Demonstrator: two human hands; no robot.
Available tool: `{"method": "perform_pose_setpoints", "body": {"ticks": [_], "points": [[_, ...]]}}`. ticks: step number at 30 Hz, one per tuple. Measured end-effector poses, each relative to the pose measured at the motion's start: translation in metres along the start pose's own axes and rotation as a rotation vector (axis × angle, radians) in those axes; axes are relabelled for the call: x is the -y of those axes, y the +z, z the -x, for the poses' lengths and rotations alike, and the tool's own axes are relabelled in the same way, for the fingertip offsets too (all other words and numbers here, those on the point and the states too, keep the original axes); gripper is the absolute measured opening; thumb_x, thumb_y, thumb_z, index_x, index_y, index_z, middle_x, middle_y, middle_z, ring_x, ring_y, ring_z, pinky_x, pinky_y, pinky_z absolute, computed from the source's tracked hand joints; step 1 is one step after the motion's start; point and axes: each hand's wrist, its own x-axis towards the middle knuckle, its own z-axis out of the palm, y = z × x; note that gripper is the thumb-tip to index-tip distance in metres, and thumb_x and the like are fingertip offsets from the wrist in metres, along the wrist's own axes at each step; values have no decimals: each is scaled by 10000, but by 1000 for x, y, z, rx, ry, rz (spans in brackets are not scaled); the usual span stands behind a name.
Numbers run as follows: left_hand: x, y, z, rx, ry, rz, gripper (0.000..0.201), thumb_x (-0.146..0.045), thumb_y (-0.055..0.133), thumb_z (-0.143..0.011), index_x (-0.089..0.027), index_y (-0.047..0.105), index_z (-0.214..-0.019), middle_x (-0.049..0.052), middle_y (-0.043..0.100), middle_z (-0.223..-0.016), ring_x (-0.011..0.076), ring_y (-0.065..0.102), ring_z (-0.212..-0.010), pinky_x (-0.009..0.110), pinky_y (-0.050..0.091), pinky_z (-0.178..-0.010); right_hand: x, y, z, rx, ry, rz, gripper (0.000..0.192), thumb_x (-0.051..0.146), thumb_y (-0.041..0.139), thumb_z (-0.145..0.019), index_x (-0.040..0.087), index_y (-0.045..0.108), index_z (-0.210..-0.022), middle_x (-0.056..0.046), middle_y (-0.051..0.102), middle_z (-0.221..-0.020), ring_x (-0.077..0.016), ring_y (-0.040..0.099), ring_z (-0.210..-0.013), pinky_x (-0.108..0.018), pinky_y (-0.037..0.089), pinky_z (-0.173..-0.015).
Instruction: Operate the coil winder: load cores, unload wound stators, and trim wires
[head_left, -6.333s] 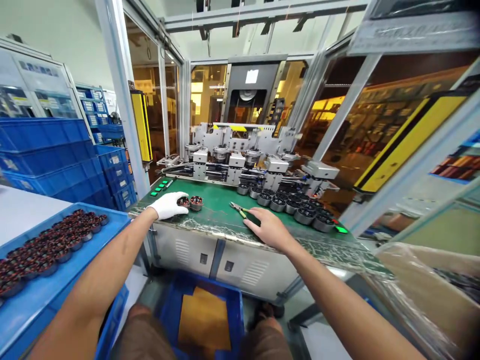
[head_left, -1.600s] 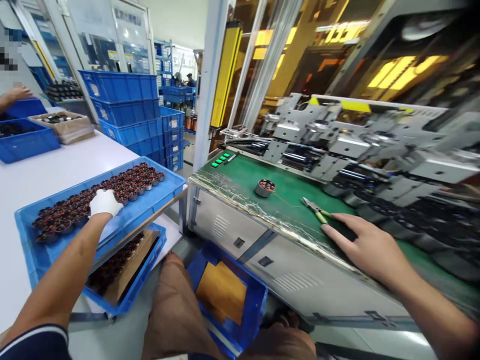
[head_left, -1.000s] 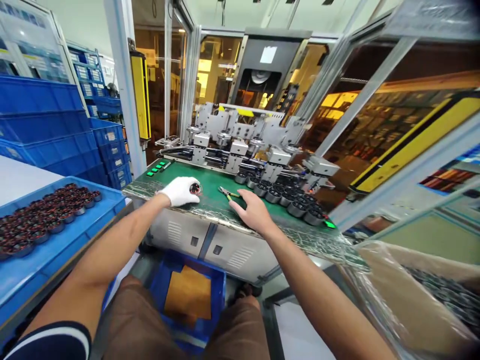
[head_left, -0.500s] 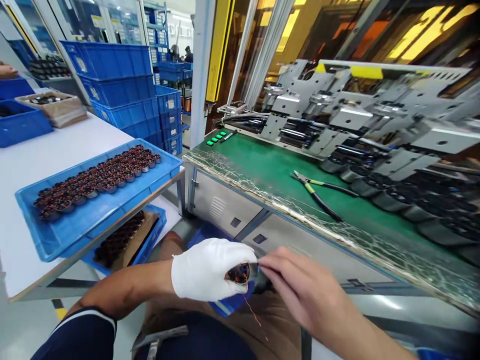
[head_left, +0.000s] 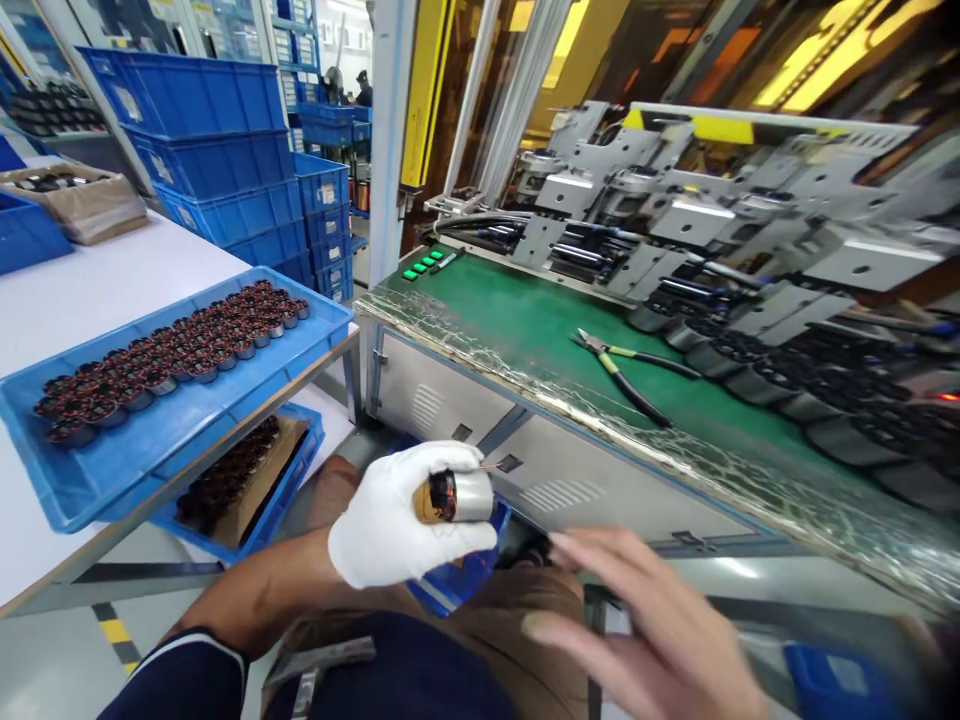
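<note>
My left hand (head_left: 390, 515), in a white glove, grips a motor stator (head_left: 469, 496) from the side. Its smooth metal casing faces right, and black parts with orange-red windings show towards the palm. A thin wire end pokes out above the casing. To the right, my bare right hand (head_left: 637, 620) is apart from the stator, slightly blurred, thumb and fingers spread with nothing between them. Below the gloved hand, a blue bin (head_left: 450, 585) is partly hidden near my lap.
At left, a blue tray (head_left: 202, 410) holds rows of similar wound parts; another blue crate (head_left: 300, 470) sits beneath. Cutting pliers (head_left: 619, 370) lie on the green mat (head_left: 510, 310) before a machine fixture (head_left: 690, 230). Blue crates (head_left: 210, 150) are stacked behind.
The right hand has let go of the stator, moved away to the lower right and spread. The left hand has turned the stator so its casing points right.
</note>
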Motion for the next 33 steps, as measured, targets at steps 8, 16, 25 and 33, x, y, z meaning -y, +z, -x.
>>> {"method": "perform_pose_setpoints", "body": {"ticks": [8, 16, 25, 33], "points": [[10, 15, 2, -70, -96, -86, 532, -340, 825, -747, -237, 651, -1238, 97, 712, -1241, 257, 729, -1033, 373, 610, -944, 17, 39, -24, -337, 250, -458, 225, 22, 592, -893, 200, 670, -1006, -38, 616, -817, -140, 584, -728, -270, 513, -640], [18, 18, -3, -108, -103, -85, 528, -312, 857, -699, -215, 682, -1188, 106, 708, -1249, 275, 704, -1104, 397, 572, -1026, 15, 43, -25, -403, 217, -462, 181, 38, 645, -877, 161, 706, -994, -57, 648, -842, -139, 608, -752, -264, 520, -668], [17, 15, -5, -40, -60, 317, 479, -229, 874, -684, -225, 685, -1124, 111, 734, -1201, 280, 710, -1104, 357, 628, -900, 0, 43, -14, -477, 498, -639, 165, 172, 650, -900, 161, 663, -736, -21, 623, -717, -126, 581, -654, -248, 477, -592], [20, -3, -3, -191, 133, 145, 528, -85, 782, -741, -288, 649, -1211, 53, 707, -1264, 237, 681, -1168, 327, 607, -964, -166, -47, -61, -138, 432, 376, 501, 445, 701, -882, 68, 640, -1206, -162, 646, -1239, -262, 614, -1175, -395, 495, -1024]]}}
